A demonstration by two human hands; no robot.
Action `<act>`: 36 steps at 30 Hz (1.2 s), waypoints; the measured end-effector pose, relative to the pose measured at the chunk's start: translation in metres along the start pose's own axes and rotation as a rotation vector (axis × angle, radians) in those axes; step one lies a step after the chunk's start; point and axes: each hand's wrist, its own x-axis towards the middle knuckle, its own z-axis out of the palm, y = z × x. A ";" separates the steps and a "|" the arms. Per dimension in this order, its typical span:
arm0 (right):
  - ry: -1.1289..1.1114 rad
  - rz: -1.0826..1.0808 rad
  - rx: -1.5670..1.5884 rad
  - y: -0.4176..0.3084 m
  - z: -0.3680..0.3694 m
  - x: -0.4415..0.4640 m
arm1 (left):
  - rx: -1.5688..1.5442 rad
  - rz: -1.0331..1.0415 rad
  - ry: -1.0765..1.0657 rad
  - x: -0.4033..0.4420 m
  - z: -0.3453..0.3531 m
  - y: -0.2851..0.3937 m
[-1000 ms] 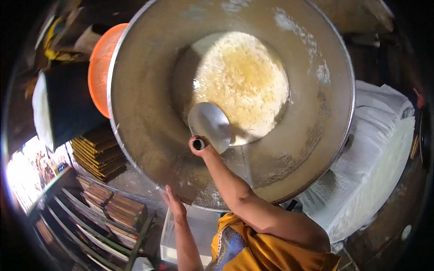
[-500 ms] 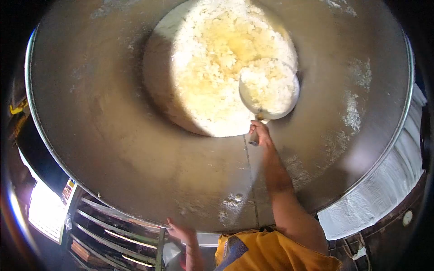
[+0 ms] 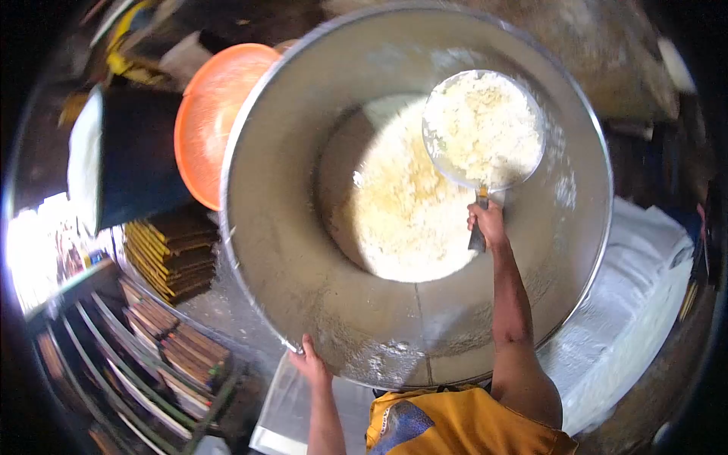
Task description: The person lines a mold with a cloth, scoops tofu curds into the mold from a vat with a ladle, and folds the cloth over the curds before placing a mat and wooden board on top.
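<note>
Scoop [image 3: 449,168] heaped with pale crumbs [image 3: 485,125]; my right hand [image 3: 489,221] clamps its handle [image 3: 477,241]. My left hand [image 3: 312,368] touches the vat [image 3: 280,227]; how closed, I cannot tell.

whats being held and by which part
The right grip holds the loaded scoop by its handle; the left grip is at the vat's rim, hold unclear.

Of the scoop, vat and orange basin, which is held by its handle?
The scoop, heaped with pale lumps: the right grip closes on its handle. The left grip is at the vat; neither touches the orange basin.
</note>
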 end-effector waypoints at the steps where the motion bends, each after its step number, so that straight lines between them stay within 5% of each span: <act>1: -0.044 -0.060 -0.079 -0.018 0.011 -0.017 | -0.044 -0.009 -0.054 -0.002 -0.006 -0.001; 6: -0.299 -0.266 -0.480 -0.082 0.084 -0.155 | -0.108 0.133 -0.179 -0.020 -0.061 -0.033; 12: -0.821 -0.149 -0.876 -0.031 0.184 -0.342 | -0.154 0.030 0.017 -0.081 -0.190 -0.134; 15: -1.066 -0.045 -1.068 0.041 0.231 -0.446 | -0.562 -0.140 0.282 -0.116 -0.260 -0.247; 20: -1.393 0.196 -1.441 0.171 0.286 -0.620 | -1.552 -0.232 0.788 -0.214 -0.352 -0.307; 23: -1.465 0.387 -1.621 0.273 0.293 -0.696 | -2.035 0.175 0.807 -0.245 -0.386 -0.315; 24: -1.582 0.412 -1.692 0.316 0.285 -0.704 | -2.172 -0.038 0.855 -0.245 -0.379 -0.334; 25: -1.689 0.457 -1.756 0.352 0.285 -0.720 | -2.313 -0.010 0.888 -0.239 -0.381 -0.332; 28: -1.784 0.558 -1.851 0.440 0.285 -0.759 | -2.112 0.569 0.493 -0.222 -0.348 -0.393; 31: -1.737 0.615 -1.997 0.518 0.283 -0.768 | -2.339 1.013 0.603 -0.204 -0.346 -0.371; 33: -1.667 0.551 -2.067 0.540 0.286 -0.784 | -2.489 0.333 1.049 -0.229 -0.381 -0.317; 34: -1.629 0.437 -2.089 0.546 0.287 -0.794 | -2.348 0.451 1.010 -0.218 -0.364 -0.337; 36: -1.659 0.113 -1.992 0.558 0.290 -0.805 | -2.303 0.332 1.029 -0.220 -0.364 -0.338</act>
